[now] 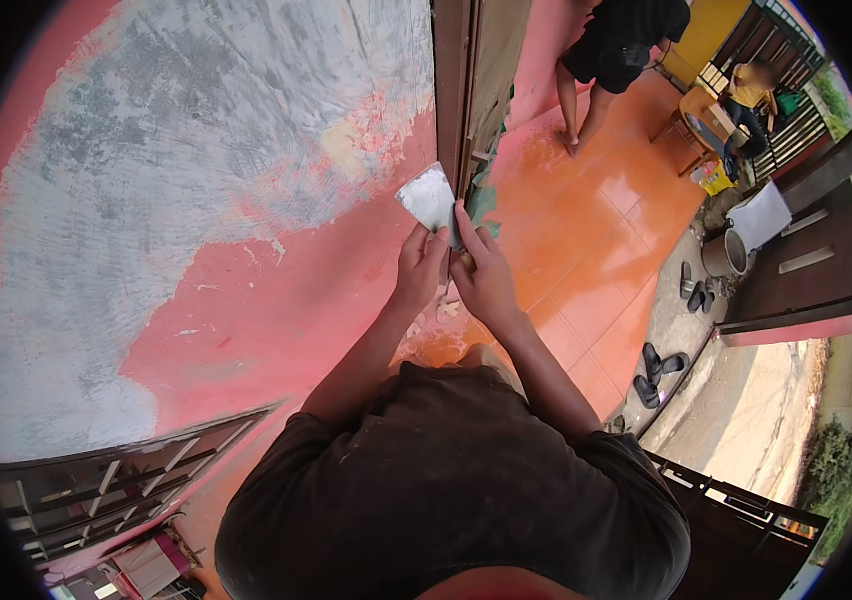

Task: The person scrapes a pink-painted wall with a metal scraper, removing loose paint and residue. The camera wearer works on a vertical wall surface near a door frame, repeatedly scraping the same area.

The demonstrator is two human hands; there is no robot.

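Note:
Both my hands meet in front of me on one scraper or filling knife (427, 196), whose flat metal blade is smeared with pale material and points up and to the left. My right hand (483, 277) is closed round its handle, mostly hidden by the fingers, with the index finger laid along the blade's edge. At the blade's lower edge, my left hand (422, 266) pinches it between thumb and fingers. Beyond them on the left rises a pink wall (268, 315) with a large grey-white coated patch (171, 172), rough and streaky.
A brown door frame (452, 90) stands just past my hands. On the orange tiled floor (576, 270), a person in black (621, 45) stands near the wall; another person (748, 97) sits by a wooden chair (696, 112). A bucket (726, 253) and several sandals (651, 375) lie right.

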